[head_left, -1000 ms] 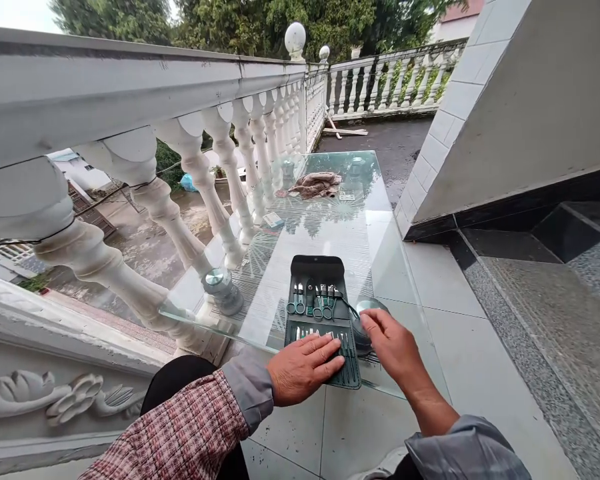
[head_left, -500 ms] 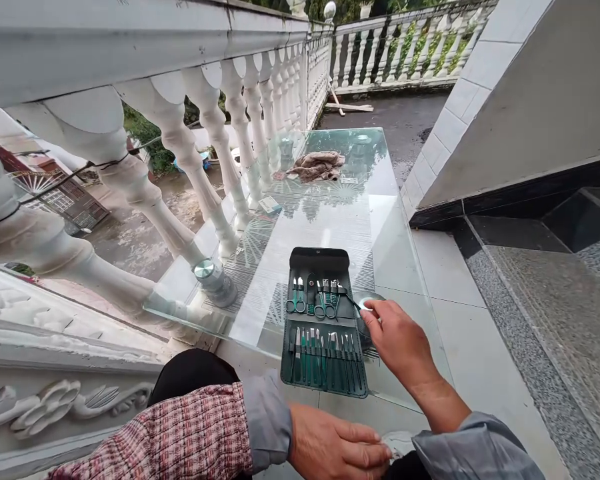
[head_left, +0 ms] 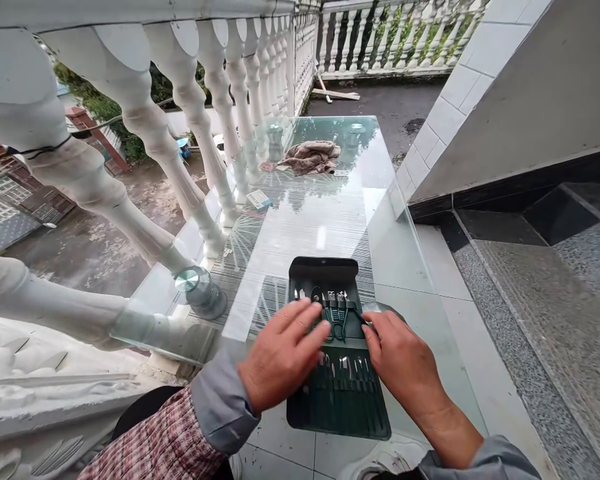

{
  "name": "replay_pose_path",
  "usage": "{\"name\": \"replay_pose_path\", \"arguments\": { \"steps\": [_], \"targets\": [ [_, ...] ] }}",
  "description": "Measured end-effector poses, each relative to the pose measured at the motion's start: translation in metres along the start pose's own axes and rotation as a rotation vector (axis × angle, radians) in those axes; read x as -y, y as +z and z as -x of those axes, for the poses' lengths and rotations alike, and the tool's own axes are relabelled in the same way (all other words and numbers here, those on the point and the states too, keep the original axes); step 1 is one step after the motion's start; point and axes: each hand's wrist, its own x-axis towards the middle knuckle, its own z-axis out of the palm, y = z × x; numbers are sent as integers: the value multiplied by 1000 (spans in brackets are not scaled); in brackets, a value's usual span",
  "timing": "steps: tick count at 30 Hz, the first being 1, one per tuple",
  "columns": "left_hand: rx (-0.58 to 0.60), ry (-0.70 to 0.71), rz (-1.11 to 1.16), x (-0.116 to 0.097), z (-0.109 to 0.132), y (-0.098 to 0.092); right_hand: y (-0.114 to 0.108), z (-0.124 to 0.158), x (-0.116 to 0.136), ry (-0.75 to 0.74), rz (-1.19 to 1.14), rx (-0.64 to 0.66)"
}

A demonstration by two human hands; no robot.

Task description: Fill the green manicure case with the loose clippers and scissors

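A dark green manicure case (head_left: 337,423) lies unfolded at the near end of the glass table, with small scissors, clippers and slim metal tools under its straps. My right hand (head_left: 403,350) is at the case's right edge, thumb and forefinger pinched on a thin dark handle that looks like part of the nippers (head_left: 345,308) in the upper row. Above the left side of the case hovers my left hand (head_left: 285,353), fingers apart and holding nothing. It covers the scissors and several tools of the lower row.
On the glass table (head_left: 325,227) lie a crumpled brown cloth (head_left: 310,158) and a small card-like box (head_left: 259,199). A white balustrade (head_left: 190,180) runs along the left. Granite steps (head_left: 535,300) rise on the right.
My left hand has come up from below the case to over its left side. My right hand keeps its pinch at the right edge. The view has shifted slightly.
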Motion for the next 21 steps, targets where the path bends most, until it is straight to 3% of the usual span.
{"name": "replay_pose_path", "arguments": {
  "steps": [3,8,21],
  "targets": [
    [81,-153,-53,16,8,4,2,-2,3,2,12,-14],
    [211,-143,-50,18,16,14,4,-7,9,17,5,-11],
    [285,-221,25,25,22,18,3,-8,14,50,-19,27]
  ]
}}
